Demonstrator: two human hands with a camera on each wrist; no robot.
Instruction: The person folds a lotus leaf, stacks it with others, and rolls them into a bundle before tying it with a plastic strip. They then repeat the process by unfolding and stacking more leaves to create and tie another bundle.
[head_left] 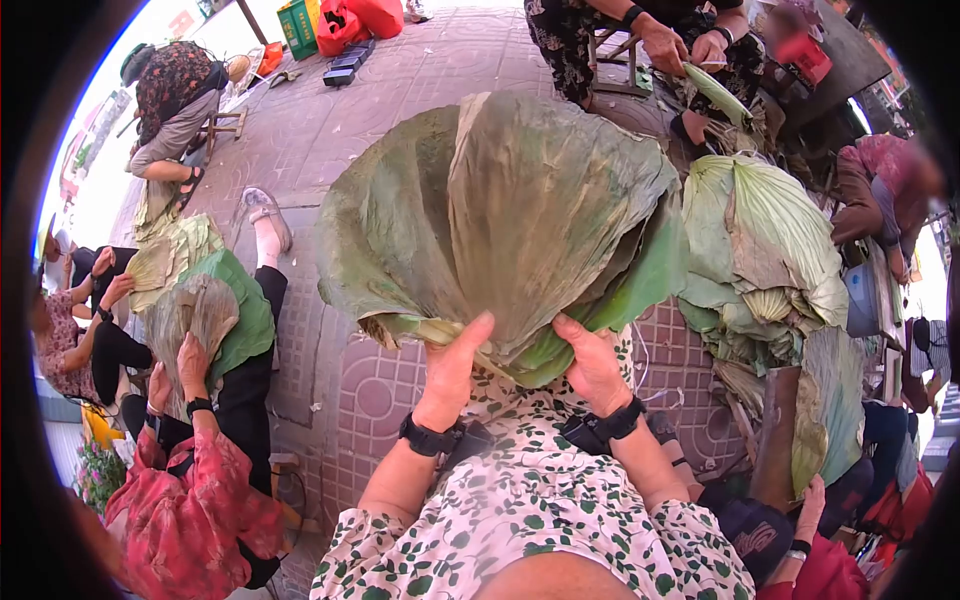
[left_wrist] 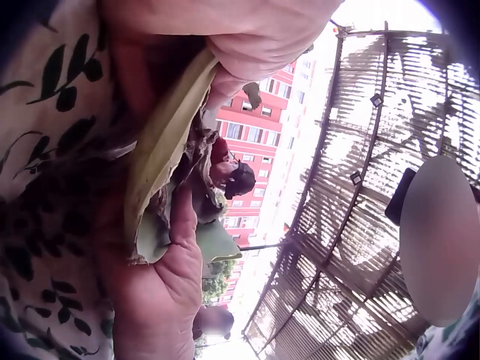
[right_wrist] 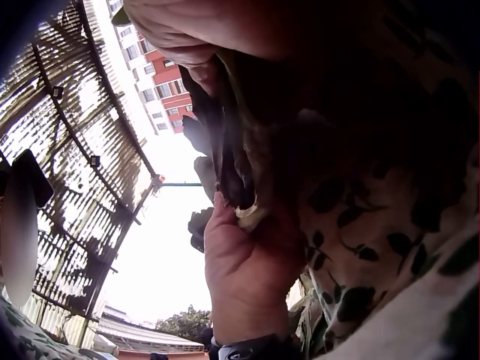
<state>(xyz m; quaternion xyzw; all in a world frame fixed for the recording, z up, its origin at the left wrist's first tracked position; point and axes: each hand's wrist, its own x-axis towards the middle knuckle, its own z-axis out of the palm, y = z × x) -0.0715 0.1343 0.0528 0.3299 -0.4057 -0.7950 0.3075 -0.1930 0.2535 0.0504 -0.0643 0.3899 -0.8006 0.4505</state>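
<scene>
A wide bundle of folded, dried lotus leaves (head_left: 560, 210) fans out in front of me, brownish green with a fresher green edge at the lower right. My left hand (head_left: 450, 370) grips its near edge, thumb on top and fingers hidden underneath. On the other side of that edge, my right hand (head_left: 597, 365) holds it the same way. In the left wrist view the pale folded leaf edge (left_wrist: 169, 142) runs between both hands. The right wrist view is dark around the leaves (right_wrist: 236, 150), with a thumb pressed against their edge.
To the right lies a big pile of lotus leaves (head_left: 765, 240). At left a person in a red patterned shirt (head_left: 195, 510) holds more leaves (head_left: 195, 310). Another person at the top handles a rolled leaf (head_left: 715, 92). Red bags (head_left: 360, 22) sit on the paved ground (head_left: 280, 150).
</scene>
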